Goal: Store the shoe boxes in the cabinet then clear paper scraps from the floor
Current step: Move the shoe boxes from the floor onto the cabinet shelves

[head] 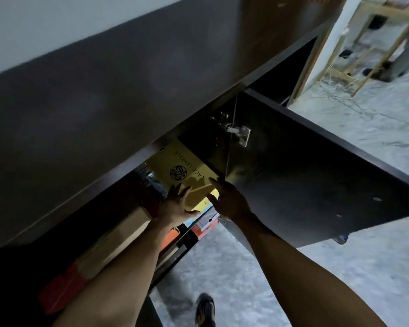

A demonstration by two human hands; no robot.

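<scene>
Shoe box: yellow shoe box (175,165), black round emblem and lettering on its lid; partly inside the cabinet just under the top panel, near corner protruding from the opening.
Cabinet: dark cabinet (104,90), its top running from 8 to 1 o'clock across the view; door (293,175) swung open at 3 o'clock of the box, with a metal hinge (242,135) at its inner edge.
Stored below: orange box (171,238) and beige box (118,234), at 6 to 7 o'clock of the yellow box.
Room: mottled grey floor (246,267); white wall (33,24) at 11 o'clock; wooden frame (373,55) at 1 o'clock; sandalled foot (204,310) at 6 o'clock.
Left hand (177,205): fingers straight and splayed, flat on the lid; thumb along the near edge.
Right hand (228,200): fingers extended against the box's right near corner; thumb on the lid.
</scene>
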